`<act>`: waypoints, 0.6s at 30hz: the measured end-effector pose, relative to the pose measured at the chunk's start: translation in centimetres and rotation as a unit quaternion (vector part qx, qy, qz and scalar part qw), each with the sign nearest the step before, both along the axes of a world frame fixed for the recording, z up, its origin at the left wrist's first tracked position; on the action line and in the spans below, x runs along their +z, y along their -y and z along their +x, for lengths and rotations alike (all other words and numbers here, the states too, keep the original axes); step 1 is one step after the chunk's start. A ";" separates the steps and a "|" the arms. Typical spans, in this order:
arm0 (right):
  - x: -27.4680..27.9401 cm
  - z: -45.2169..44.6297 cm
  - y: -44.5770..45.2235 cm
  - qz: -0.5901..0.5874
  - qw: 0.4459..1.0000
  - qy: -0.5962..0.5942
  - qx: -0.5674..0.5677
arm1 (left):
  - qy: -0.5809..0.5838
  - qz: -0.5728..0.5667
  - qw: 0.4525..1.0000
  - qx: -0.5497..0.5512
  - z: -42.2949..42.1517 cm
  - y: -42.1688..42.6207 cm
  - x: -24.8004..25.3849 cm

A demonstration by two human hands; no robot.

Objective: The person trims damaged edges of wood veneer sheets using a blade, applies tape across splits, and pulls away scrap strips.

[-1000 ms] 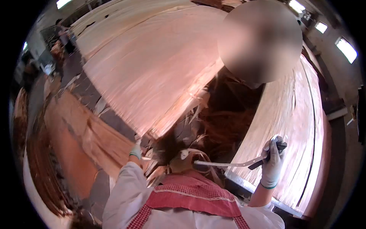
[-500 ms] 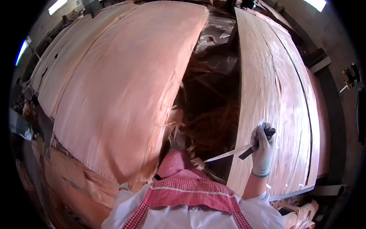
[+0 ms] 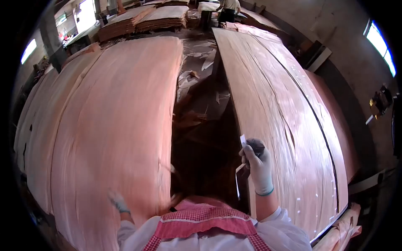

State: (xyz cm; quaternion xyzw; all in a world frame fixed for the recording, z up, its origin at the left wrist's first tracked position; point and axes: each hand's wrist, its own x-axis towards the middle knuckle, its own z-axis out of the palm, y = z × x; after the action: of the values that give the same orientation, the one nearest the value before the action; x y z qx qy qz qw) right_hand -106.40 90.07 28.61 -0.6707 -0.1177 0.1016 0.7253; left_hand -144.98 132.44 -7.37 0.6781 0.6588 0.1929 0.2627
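My left hand (image 3: 119, 202), in a pale glove with a green cuff, lies over the lower part of the left veneer stack (image 3: 117, 121). Its fingers look spread, slightly blurred, with nothing visible in them. My right hand (image 3: 258, 165), gloved in white, is closed around a dark tool (image 3: 255, 146) near the left edge of the right veneer stack (image 3: 272, 96). A short white strip (image 3: 243, 140) sticks up from the tool, and a narrow white band (image 3: 238, 186) hangs below that hand over the dark gap.
Between the stacks runs a dark gap (image 3: 203, 146) with veneer scraps. Further back are more veneer stacks (image 3: 161, 19) and a person (image 3: 229, 9). Crumpled veneer (image 3: 341, 232) lies at the lower right.
The view has swung round and forward along the gap. My left hand has gone from the stack's near edge to its top surface. My right hand still holds the tool; the white band now hangs down.
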 end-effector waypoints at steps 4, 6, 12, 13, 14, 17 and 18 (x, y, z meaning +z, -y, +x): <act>1.3 7.8 -4.6 -0.026 1.000 -0.011 -0.006 | 0.276 -0.027 0.941 -0.195 27.5 0.0 12.4; 0.7 12.0 -6.0 -0.030 0.999 -0.012 -0.019 | 0.378 -0.085 0.864 -0.321 36.9 2.7 17.3; -1.7 28.1 -12.5 -0.011 0.999 0.011 -0.029 | 0.387 -0.218 0.673 -0.591 57.8 6.8 27.6; -1.2 31.1 -14.3 -0.044 0.998 0.031 -0.032 | 0.388 -0.267 0.656 -0.590 60.8 6.1 27.5; -2.0 34.0 -16.0 -0.030 0.999 0.026 -0.010 | 0.387 -0.314 0.636 -0.590 63.5 5.4 27.4; -2.2 41.5 -21.0 -0.026 0.995 0.079 0.063 | 0.413 -0.422 0.593 -0.547 70.5 2.3 29.9; -2.0 43.8 -22.8 -0.051 0.992 0.078 0.088 | 0.421 -0.412 0.593 -0.549 72.6 0.9 30.6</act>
State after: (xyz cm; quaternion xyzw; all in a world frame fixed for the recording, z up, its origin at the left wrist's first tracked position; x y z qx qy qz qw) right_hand -62.61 112.88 26.59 -0.6997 -0.2271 0.1189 0.6668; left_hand -72.36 131.57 23.22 0.5749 -0.0125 -0.0158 0.8180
